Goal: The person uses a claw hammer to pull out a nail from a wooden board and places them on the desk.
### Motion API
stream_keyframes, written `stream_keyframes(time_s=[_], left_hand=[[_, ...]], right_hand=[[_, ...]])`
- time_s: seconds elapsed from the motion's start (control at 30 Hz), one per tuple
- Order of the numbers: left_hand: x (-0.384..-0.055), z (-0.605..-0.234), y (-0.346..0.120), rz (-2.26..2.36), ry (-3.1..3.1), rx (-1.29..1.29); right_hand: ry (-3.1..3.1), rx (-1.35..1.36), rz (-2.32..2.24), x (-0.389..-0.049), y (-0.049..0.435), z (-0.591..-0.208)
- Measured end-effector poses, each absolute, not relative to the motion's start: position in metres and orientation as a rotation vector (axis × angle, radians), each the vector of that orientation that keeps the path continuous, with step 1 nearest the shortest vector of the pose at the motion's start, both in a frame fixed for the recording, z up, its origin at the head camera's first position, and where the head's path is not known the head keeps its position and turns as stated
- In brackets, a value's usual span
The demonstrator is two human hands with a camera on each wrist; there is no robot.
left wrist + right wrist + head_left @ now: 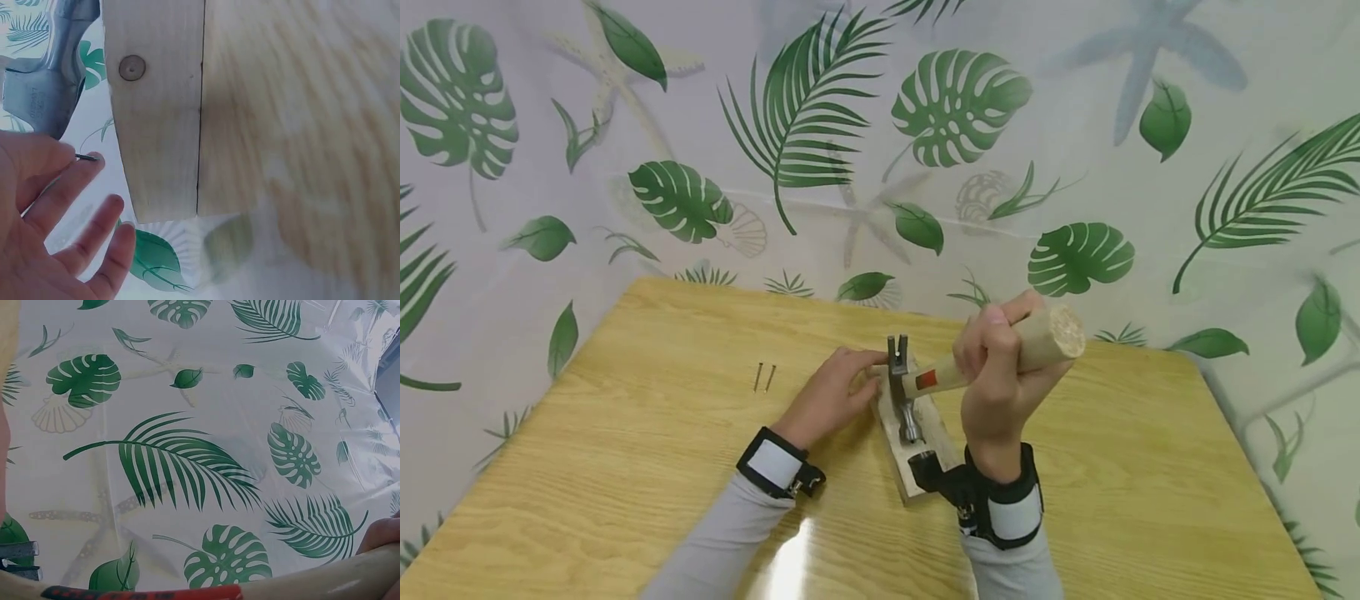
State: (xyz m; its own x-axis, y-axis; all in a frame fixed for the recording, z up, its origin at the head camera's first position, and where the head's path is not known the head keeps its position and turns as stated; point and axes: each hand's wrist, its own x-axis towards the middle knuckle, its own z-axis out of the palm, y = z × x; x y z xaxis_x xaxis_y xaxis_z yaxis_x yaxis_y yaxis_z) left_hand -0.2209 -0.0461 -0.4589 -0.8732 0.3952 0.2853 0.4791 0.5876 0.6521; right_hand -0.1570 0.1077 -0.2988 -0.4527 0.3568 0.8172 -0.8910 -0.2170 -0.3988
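My right hand (pixel 1000 375) grips the wooden handle of a claw hammer (pixel 898 383), raised over a pale wooden block (pixel 934 427). The hammer's claw points away and its striking face is toward the near side. My left hand (pixel 831 396) is at the block's far left side. In the left wrist view, its thumb and index finger seem to pinch a thin dark nail (pixel 86 157); the rest of the nail is hidden. The metal hammer head (pixel 47 94) shows beside the block (pixel 156 144). In the right wrist view, the handle (pixel 312 578) crosses the bottom.
Two loose nails (pixel 763 377) lie on the wood-grain table (pixel 625 433), left of my left hand. A leaf-patterned sheet (pixel 865 125) hangs behind the table. Cameras on black straps sit at both wrists; the right camera (pixel 925 471) is close above the block.
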Motion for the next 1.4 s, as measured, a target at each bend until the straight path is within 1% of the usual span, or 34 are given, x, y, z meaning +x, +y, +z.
stream_keyframes(time_s=[0.1, 0.33, 0.47, 0.77, 1.13, 1.4], left_hand=[[-0.220, -0.457, -0.046, -1.167, -2.682, -0.733], [-0.219, -0.460, -0.046, -0.978, -2.619, -0.671], [-0.219, -0.458, -0.048, -0.958, -2.528, -0.640], [-0.219, -0.444, -0.064, -1.080, -2.410, -0.383], [-0.229, -0.442, -0.123, -0.998, -2.844, 0.040], [-0.229, -0.442, -0.130, -0.772, -3.037, 0.131]], right_hand=[[-1.116, 0.726, 1.824, -0.157, 0.108, -0.298], [-1.120, 0.716, 1.859, -0.154, 0.112, -0.297], [-1.155, 0.719, 1.854, -0.154, 0.112, -0.296], [-1.219, 0.701, 1.860, -0.156, 0.114, -0.296], [-1.258, 0.655, 1.821, -0.159, 0.121, -0.295], [-1.262, 0.657, 1.806, -0.160, 0.123, -0.295]])
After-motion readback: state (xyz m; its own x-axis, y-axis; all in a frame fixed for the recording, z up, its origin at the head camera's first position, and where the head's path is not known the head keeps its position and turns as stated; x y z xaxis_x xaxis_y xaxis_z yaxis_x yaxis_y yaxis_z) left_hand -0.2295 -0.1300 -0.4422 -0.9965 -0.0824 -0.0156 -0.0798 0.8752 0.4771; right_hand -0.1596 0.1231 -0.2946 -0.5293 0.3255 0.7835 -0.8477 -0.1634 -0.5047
